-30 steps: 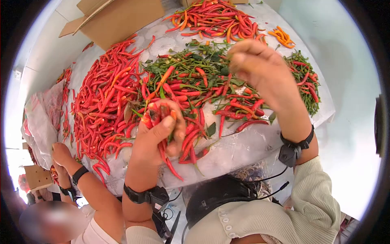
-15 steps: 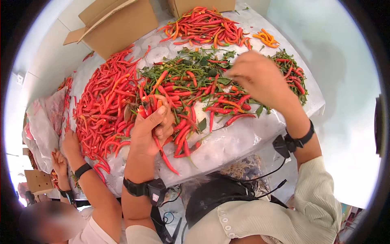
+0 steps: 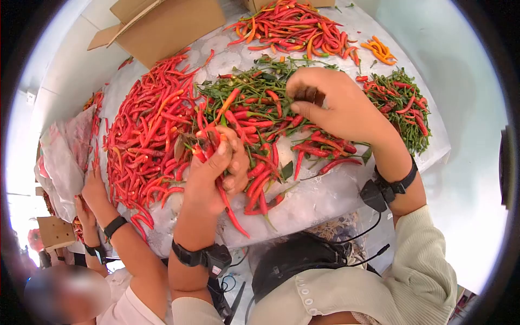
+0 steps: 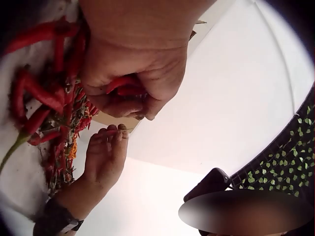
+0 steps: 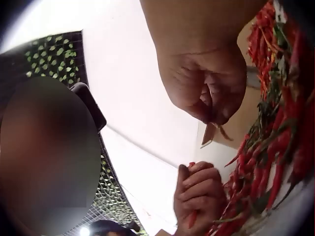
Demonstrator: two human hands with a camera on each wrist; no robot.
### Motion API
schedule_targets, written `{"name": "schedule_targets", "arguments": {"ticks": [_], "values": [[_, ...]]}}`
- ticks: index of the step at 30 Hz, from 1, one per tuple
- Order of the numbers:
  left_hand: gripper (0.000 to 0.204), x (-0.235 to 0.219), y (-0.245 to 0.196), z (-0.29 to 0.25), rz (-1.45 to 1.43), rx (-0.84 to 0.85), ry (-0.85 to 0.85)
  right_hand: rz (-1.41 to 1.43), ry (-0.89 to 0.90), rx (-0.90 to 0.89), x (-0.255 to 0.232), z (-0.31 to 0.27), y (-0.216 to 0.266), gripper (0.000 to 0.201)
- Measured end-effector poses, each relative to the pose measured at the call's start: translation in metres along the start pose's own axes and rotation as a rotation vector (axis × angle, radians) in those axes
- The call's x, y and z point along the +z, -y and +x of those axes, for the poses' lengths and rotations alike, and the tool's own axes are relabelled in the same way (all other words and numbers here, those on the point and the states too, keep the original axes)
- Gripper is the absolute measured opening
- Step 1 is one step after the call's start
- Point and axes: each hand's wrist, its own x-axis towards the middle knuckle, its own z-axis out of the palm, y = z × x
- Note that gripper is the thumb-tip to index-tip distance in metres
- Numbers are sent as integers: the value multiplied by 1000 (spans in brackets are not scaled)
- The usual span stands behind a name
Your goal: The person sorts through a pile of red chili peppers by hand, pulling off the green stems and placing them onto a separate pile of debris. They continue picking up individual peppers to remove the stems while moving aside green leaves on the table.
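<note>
My left hand is curled around several red chilies over the near edge of the heap; one long chili hangs below the fingers. In the left wrist view red chilies show inside the curled fingers. My right hand is above the stems and chilies at the table's middle, its fingers bent. A thin brownish stem sticks out from its pinched thumb and fingertips in the right wrist view. Below lies a heap of green stems mixed with red chilies.
A large pile of red chilies lies left, another pile at the back. Orange chilies and a stem-and-chili heap lie right. A cardboard box stands behind. Another person's hand is at the left table edge.
My right hand has come down and left, nearer my left hand, its fingers more curled. My left hand keeps its grip on the chilies. The other person's hand has moved farther along the table edge.
</note>
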Motion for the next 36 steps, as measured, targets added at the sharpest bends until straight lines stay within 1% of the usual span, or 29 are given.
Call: {"name": "schedule_targets", "arguments": {"ticks": [1, 2, 5, 6, 9, 11, 12, 13, 15, 19, 22, 25, 28, 30, 31, 32, 34, 36], "values": [[14, 1, 1, 0, 15, -11, 4, 167, -21, 106, 1, 0, 4, 18], [17, 3, 1, -1, 16, -17, -22, 516, -16, 82, 8, -1, -1, 18], [23, 6, 2, 1, 90, 25, -21, 902, 202, 228, 14, -3, 8, 19], [24, 7, 3, 2, 118, 23, -49, 912, 252, 248, 17, -3, 7, 18], [26, 8, 4, 0, 181, -4, -132, 907, 272, 303, 28, -4, 12, 17], [28, 9, 4, -1, 188, -41, -168, 926, 227, 242, 36, -6, 15, 16], [33, 16, 2, -3, 243, -78, -238, 912, 201, 212, 41, -6, 14, 15], [32, 17, 2, -4, 267, -89, -240, 898, 173, 182, 44, -7, 14, 15], [32, 17, 1, -5, 313, -110, -241, 921, 197, 214, 44, -7, 14, 13], [28, 19, 2, -5, 287, -98, -264, 931, 196, 314, 38, -6, 23, 11], [24, 18, 1, -5, 306, -120, -267, 835, 125, 189, 46, -8, 15, 8], [20, 17, 3, -3, 313, -116, -285, 419, 20, 54, 41, -11, 21, 8], [19, 14, 4, 0, 307, -87, -273, 27, -282, -420, 50, -6, 18, 13], [18, 14, 4, 0, 312, -77, -248, -94, -366, -518, 51, -5, 19, 16], [18, 14, 4, 1, 293, -70, -265, -159, -416, -566, 51, -5, 20, 18], [18, 15, 5, 2, 279, -64, -278, -239, -429, -605, 49, -6, 21, 18], [19, 17, 4, 2, 276, -57, -297, -303, -412, -594, 47, -10, 25, 18], [18, 16, 2, 3, 289, -32, -262, -338, -418, -598, 46, -10, 26, 18]]}}
